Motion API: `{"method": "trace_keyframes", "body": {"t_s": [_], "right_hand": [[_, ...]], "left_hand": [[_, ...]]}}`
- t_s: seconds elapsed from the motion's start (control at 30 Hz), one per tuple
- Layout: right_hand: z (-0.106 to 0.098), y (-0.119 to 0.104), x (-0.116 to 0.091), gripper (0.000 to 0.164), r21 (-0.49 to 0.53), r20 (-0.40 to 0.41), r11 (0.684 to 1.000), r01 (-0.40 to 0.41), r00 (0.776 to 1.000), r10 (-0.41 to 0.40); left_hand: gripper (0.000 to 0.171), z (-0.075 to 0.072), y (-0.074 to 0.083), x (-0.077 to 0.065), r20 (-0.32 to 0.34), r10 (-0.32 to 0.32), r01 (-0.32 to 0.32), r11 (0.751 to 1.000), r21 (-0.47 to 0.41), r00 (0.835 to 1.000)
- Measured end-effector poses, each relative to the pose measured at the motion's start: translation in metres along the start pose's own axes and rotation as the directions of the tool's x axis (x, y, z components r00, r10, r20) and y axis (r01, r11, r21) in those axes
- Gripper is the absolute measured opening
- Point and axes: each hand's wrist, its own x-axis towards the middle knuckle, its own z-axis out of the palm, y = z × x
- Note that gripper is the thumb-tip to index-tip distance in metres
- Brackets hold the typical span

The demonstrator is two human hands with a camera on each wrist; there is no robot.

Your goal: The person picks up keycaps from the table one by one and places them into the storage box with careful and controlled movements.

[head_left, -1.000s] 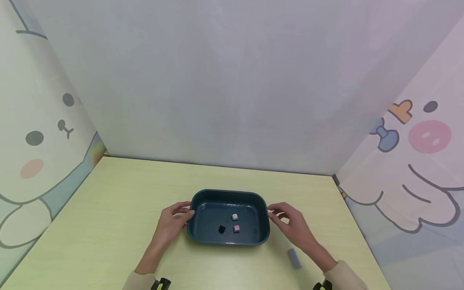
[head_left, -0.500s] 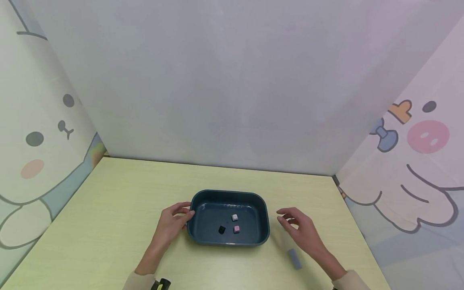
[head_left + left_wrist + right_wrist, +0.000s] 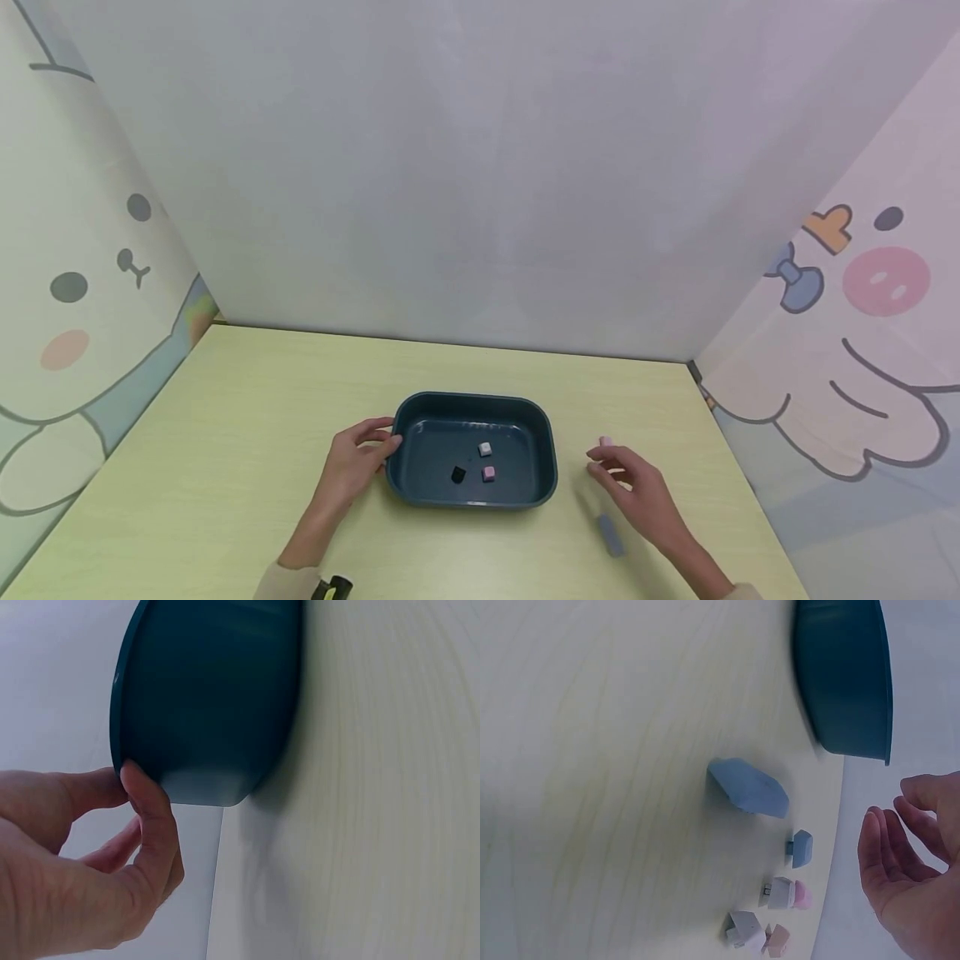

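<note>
Left hand [image 3: 352, 467]: at 9 o'clock of the dark teal tray [image 3: 405, 492], fingertips and thumb curled onto the tray's left rim, pinching it; confirmed in left wrist view [image 3: 82, 862]. Tray seated flat at centre of the pale table [image 3: 225, 400], long axis running 9 to 3 o'clock. Inside: black cube [image 3: 458, 474], pink cube [image 3: 489, 473], white cube [image 3: 485, 449], all loose, apart from one another.

Right hand [image 3: 637, 487]: at 3 o'clock of tray, clear of the rim, fingers loosely curved, holding nothing; empty palm confirmed in right wrist view [image 3: 915, 877]. Grey-blue block [image 3: 610, 534] at 6 o'clock of the fingertips, just beside the hand, long axis running roughly 12 to 6 o'clock. Small pink piece [image 3: 605, 441] at 12 o'clock of the fingertips. Right wrist view shows further small keycap-like pieces [image 3: 780, 894] clustered beyond the block. Right hand nearer to block and loose pieces; left hand well apart from them.

Against earlier frames: right hand off the tray's right rim, drawn back toward 4 o'clock. Left hand's grip unchanged. Tray and cubes unmoved.
</note>
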Motion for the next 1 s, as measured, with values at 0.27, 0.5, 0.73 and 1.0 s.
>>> {"method": "trace_keyframes", "body": {"t_s": [0.27,0.5,0.73,1.0], "right_hand": [[-0.002,0.003,-0.009,0.02,-0.001,0.021,0.99,-0.139,0.99,0.139],[-0.002,0.006,-0.016,0.019,0.012,0.011,0.985,-0.17,0.985,0.17],[-0.001,0.009,-0.026,0.019,0.024,0.015,0.974,-0.225,0.974,0.224],[0.001,0.012,-0.033,0.017,0.012,0.017,0.962,-0.274,0.962,0.273]], "left_hand": [[0.036,-0.001,-0.001,0.001,0.004,-0.002,0.002,1.0,-0.013,1.0],[0.036,-0.001,-0.001,0.001,0.007,-0.004,0.004,1.0,-0.018,1.0],[0.036,-0.001,0.0,0.001,0.005,-0.002,0.002,1.0,-0.015,1.0],[0.036,-0.001,0.0,0.0,-0.001,-0.01,0.01,1.0,-0.018,1.0]]}}
